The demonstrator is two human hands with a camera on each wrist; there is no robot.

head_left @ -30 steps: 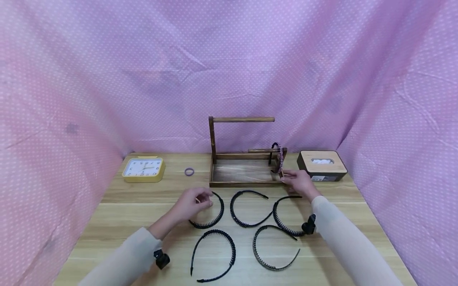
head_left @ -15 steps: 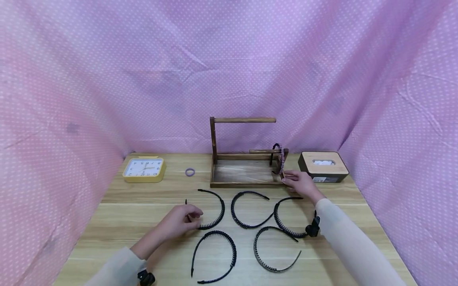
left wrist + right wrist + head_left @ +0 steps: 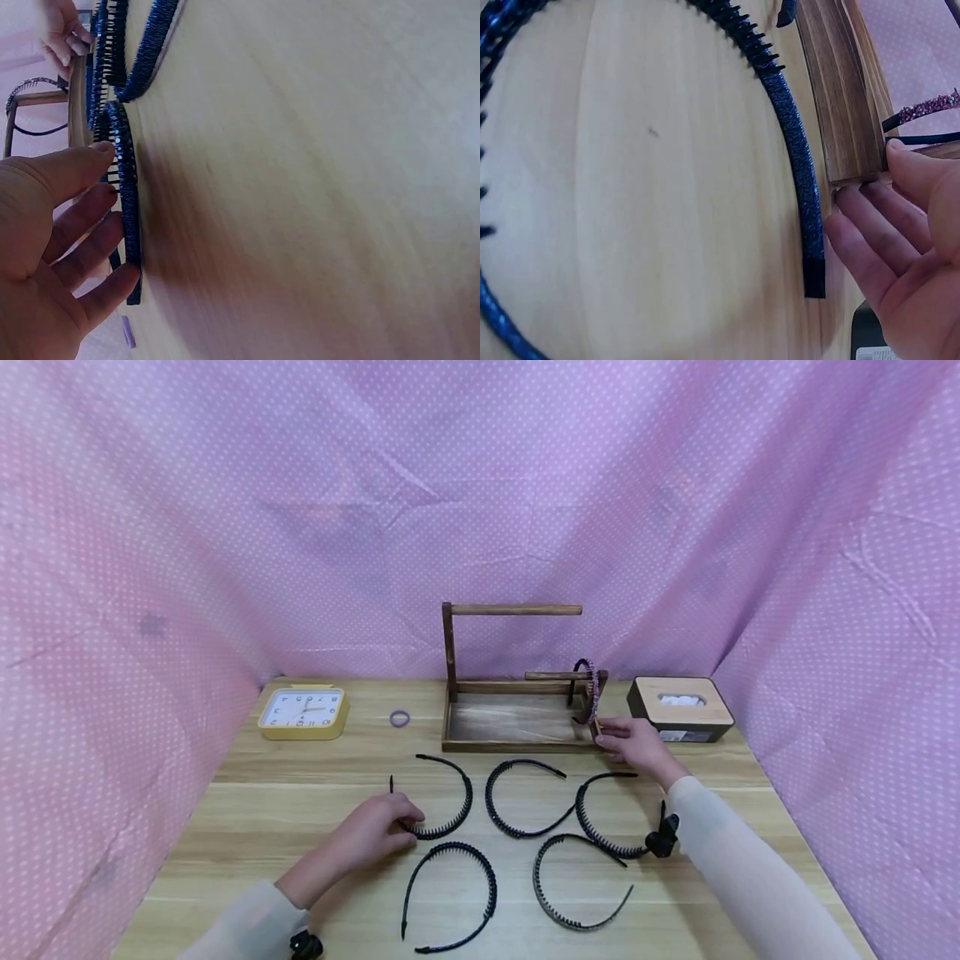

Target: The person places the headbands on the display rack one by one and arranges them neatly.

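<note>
In the head view my left hand (image 3: 367, 833) lies over the left part of a black toothed headband (image 3: 468, 797) flat on the table. Seen from the left wrist, the thumb and relaxed fingers of this hand (image 3: 56, 240) touch the dark glittery band (image 3: 129, 202), with a gap between thumb and fingers. My right hand (image 3: 641, 750) grips the right front corner of a wooden rack (image 3: 517, 747); the right wrist view has the hand (image 3: 907, 232) with its thumb on the wood (image 3: 847, 112) and fingertips against its end. A pinkish beaded headband (image 3: 592, 693) hangs on the rack's lower bar.
Several other dark headbands lie on the table, among them one at front left (image 3: 491, 893), one in the middle (image 3: 491, 802) and one at front right (image 3: 537, 881). A yellow clock (image 3: 302, 710) and purple ring (image 3: 400, 718) are at back left; a tissue box (image 3: 682, 708) stands at right.
My left hand has moved left and toward me, from over the headband's opening down onto its left part. My right hand has stayed on the rack's corner.
</note>
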